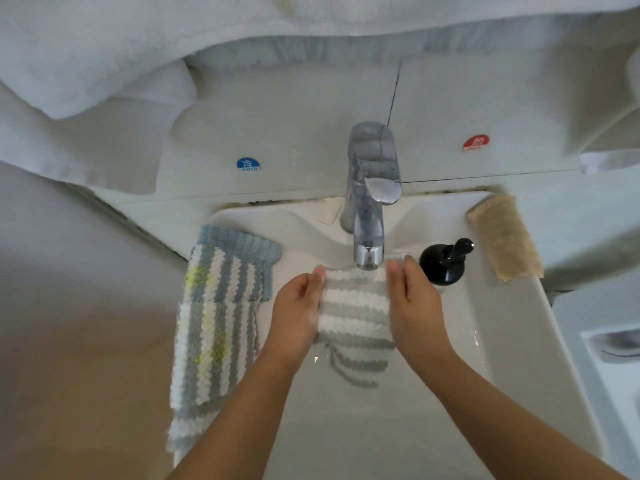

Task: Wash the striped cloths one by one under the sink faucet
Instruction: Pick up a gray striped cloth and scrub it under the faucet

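- Head view: I see both hands over a white sink (512, 327), holding a grey-and-white striped cloth (353, 306) between them, just under the chrome faucet (369, 216).
- My left hand (298, 310) grips the cloth's left edge; my right hand (415, 306) grips its right edge.
- More striped cloths (214, 306) drape over the sink's left rim.
- To the right, a black soap dispenser (445, 259) stands beside a beige sponge (505, 237).

Grey-and-white striped cloth (353, 306), chrome faucet (369, 209), black soap dispenser (443, 263), beige sponge (504, 237).
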A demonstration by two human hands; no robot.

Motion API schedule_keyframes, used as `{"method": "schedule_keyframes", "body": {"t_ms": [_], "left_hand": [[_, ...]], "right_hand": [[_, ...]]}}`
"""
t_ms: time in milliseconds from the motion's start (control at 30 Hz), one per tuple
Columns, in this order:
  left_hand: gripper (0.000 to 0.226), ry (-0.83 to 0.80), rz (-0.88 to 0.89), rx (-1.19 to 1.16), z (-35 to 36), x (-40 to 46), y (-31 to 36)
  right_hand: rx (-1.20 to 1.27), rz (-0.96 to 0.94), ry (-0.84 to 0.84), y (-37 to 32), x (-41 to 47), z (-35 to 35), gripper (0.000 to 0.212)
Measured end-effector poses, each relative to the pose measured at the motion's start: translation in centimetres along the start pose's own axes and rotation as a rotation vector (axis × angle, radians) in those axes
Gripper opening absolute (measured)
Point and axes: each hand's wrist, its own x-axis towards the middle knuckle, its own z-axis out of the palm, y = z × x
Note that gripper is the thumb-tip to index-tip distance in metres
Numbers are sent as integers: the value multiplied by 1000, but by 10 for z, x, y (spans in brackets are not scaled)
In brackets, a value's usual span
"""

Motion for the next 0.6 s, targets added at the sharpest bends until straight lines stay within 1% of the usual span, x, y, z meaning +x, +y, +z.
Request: {"method": "schedule_keyframes", "body": {"t_ms": [100, 167, 267, 333, 433, 467, 533, 600], "left_hand": [[51, 134, 94, 61, 11, -6, 5], [48, 148, 143, 110, 24, -12, 6], [51, 147, 125, 89, 35, -13, 5], [51, 159, 109, 41, 38, -14, 3], [50, 92, 90, 21, 47, -23, 0], [50, 98, 74, 22, 47, -21, 1], [49, 153, 31, -35, 43, -9, 3], [47, 152, 42, -132, 41, -4, 6]], "right_hand": [[-18, 7, -42, -7, -2, 10, 38], [15, 39, -65, -12, -5, 19, 41], [107, 74, -93, -18, -13, 28, 38], [112, 86, -93, -19, -11, 29, 37], [110, 153, -77, -13, 2, 26, 38], [133, 159, -88, -13, 1, 25, 39], [133, 107, -136, -16, -9, 27, 42], [105, 50, -158, -17, -16, 27, 42]]}}
